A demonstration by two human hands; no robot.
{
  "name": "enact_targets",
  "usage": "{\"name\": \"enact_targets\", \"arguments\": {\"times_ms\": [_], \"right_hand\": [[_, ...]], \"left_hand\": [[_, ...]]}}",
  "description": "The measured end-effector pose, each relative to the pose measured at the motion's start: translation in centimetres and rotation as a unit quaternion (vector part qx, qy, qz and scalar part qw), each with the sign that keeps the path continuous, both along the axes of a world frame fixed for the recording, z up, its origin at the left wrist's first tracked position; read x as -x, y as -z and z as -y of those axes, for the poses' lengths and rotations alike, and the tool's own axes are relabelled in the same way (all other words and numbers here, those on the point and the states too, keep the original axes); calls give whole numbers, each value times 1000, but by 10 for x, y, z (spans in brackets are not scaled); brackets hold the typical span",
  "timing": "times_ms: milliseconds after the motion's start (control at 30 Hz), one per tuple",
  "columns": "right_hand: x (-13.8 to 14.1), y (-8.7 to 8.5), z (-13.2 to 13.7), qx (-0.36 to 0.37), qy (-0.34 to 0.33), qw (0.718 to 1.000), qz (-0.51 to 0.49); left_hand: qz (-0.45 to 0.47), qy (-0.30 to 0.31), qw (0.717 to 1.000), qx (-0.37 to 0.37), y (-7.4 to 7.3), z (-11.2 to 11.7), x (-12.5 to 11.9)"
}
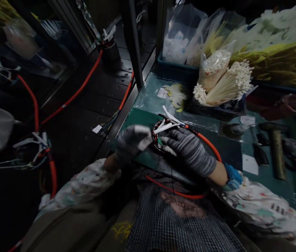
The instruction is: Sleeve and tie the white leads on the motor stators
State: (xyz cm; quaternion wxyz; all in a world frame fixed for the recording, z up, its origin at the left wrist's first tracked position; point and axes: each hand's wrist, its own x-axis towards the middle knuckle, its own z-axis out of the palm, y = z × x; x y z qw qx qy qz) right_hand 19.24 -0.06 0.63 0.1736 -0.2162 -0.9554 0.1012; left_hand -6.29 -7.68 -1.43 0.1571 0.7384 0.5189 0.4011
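Two grips meet over the bench (143,117) near its front edge: the right hand (191,150) looks clamped on a wire coil (155,135); the left hand (133,141) blurs beside it, closed or not I cannot tell. Looping seems done, white ends (167,127) yet unsecured. Forearms angle inward, right palm down; orange cable (210,144) curves behind that wrist.

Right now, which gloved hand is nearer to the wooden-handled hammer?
Right. The right hand is at the wire bundle, with the hammer off to its right; the left hand is on the bundle's other side, farther from it.
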Motion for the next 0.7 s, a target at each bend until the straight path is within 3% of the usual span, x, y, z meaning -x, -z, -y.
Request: {"name": "enact_targets", "arguments": {"times_ms": [67,200,267,433,567,700], "right_hand": [[-2,-2,-1,13,-15,1000,-20],[-10,4,20,-6,27,998,-57],[-17,11,41,-31,59,994,-83],[-29,21,86,-14,86,987,-132],[-22,20,94,-24,120,986,-110],[-25,20,97,-21,136,985,-101]], "left_hand": [[30,-5,997,64,-5,-19,1],[131,185,947,230,-4,-39,-17],[148,211,942,217,-1,-33,-25],[48,232,962,137,-6,-6,-31],[37,232,966,108,-9,-2,-35],[55,208,973,84,-2,-1,-39]]}}
